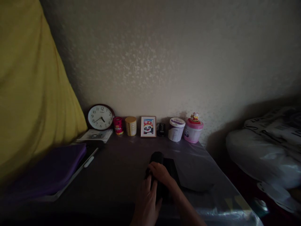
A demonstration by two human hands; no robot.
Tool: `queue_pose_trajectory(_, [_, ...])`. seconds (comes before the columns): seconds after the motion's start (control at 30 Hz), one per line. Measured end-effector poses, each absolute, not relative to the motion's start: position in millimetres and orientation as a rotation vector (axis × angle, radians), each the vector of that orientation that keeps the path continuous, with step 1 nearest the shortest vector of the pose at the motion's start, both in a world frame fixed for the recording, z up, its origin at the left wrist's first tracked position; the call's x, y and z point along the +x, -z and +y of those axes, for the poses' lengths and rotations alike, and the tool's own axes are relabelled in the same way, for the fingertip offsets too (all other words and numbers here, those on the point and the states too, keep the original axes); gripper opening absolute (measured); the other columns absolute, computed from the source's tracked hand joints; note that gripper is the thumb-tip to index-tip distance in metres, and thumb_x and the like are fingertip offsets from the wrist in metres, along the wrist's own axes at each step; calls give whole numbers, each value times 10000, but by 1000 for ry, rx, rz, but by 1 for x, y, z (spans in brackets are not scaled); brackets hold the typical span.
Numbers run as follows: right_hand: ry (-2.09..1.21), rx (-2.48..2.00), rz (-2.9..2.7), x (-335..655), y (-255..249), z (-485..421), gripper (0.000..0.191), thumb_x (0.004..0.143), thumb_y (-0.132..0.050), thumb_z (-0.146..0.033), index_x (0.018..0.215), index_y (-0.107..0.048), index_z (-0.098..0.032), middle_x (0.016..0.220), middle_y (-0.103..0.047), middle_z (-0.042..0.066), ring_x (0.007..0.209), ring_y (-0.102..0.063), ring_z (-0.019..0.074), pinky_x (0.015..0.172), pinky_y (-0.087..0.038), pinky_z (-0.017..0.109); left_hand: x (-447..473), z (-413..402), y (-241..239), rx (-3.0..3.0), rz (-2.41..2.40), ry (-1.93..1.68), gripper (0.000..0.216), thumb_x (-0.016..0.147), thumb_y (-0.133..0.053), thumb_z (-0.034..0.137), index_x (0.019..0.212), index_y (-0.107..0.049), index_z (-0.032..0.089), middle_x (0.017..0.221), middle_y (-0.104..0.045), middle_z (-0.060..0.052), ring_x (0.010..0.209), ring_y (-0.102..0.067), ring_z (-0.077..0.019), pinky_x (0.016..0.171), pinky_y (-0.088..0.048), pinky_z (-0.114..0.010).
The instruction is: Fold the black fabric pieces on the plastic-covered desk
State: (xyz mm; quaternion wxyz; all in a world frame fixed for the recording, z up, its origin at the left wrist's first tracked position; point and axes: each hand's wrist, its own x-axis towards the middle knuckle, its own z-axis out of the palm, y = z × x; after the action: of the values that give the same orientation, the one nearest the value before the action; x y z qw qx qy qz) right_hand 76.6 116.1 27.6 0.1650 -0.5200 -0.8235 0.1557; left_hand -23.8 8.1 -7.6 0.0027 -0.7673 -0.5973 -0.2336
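A black soft item (173,168), partly rolled up, lies on the dark table (113,175) near the front middle. My right hand (160,173) rests on top of its rolled end with the fingers curled over it. My left hand (146,202) lies just below, fingers stretched out flat against the near side of the roll. Dim light hides what exactly the item is.
Along the wall stand a round clock (100,117), a red tin (118,125), a yellow tin (131,126), a framed panda picture (148,126), a white tub (176,129) and a pink tub (193,130). A purple case (49,169) lies left, bags (263,157) right.
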Motion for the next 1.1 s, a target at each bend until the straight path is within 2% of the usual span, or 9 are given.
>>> queue_pose_trajectory(0.1, [-538, -1464, -2302, 76, -35, 107, 305, 892, -373, -262, 735, -629, -207, 758, -690, 13, 688, -636, 120, 567, -383, 187, -24, 10, 8, -2409, -1834, 728, 533, 744, -502, 288, 1271, -427, 258, 1323, -436, -81, 1236, -365, -288, 985, -348, -465])
queue_pose_trajectory(0.23, [-638, -1317, -2322, 80, -38, 95, 291, 889, -391, -273, 758, -644, -216, 775, -698, -5, 717, -640, 115, 618, -398, 180, -30, 9, 17, -2379, -1813, 711, 503, 743, -531, 348, 1235, -468, 262, 1158, -556, -83, 1215, -383, -310, 998, -303, -531])
queue_pose_trajectory(0.47, [-572, -1252, -2367, 84, -35, 91, 285, 902, -387, -254, 878, -671, -233, 884, -699, -3, 808, -623, 132, 716, -422, 208, -23, 13, 35, -2286, -1734, 757, 425, 741, -550, 303, 1139, -505, 159, 1273, -440, -158, 1154, -458, -297, 888, -448, -411])
queue_pose_trajectory(0.67, [-520, -1007, -2227, 100, -26, 77, 276, 916, -380, -282, 986, -641, -227, 933, -683, 11, 869, -580, 133, 794, -444, 248, -18, 14, 41, -2247, -1683, 751, 352, 770, -528, 243, 1113, -486, 178, 1200, -501, -146, 1002, -555, -247, 767, -505, -353])
queue_pose_trajectory(0.77, [-399, -954, -2251, 106, -18, 78, 242, 907, -403, -248, 987, -630, -223, 1005, -669, 25, 1040, -521, 163, 908, -400, 316, -16, 14, 43, -2201, -1696, 738, 364, 764, -534, 244, 1119, -484, 180, 1197, -507, -153, 992, -558, -251, 762, -502, -355])
queue_pose_trajectory(0.83, [-329, -953, -2294, 107, -12, 88, 241, 906, -397, -222, 989, -623, -235, 1055, -657, 15, 1130, -471, 174, 994, -322, 378, -15, 14, 48, -2169, -1724, 708, 354, 776, -518, 261, 1120, -490, 185, 1194, -516, -158, 995, -558, -260, 762, -498, -359])
queue_pose_trajectory(0.93, [-275, -995, -2346, 106, -2, 113, 256, 913, -374, -207, 973, -620, -251, 1038, -662, -5, 1148, -462, 165, 1042, -228, 423, -15, 14, 58, -2132, -1755, 656, 350, 807, -486, 320, 1132, -500, 191, 1156, -549, -159, 997, -563, -271, 768, -490, -367])
queue_pose_trajectory(1.1, [-216, -1056, -2368, 106, 4, 161, 275, 912, -370, -213, 928, -642, -252, 1004, -676, -7, 1125, -483, 173, 1029, -225, 434, -17, 15, 62, -2188, -1840, 574, 369, 834, -450, 337, 1172, -503, 199, 1138, -572, -146, 1018, -561, -273, 813, -467, -378])
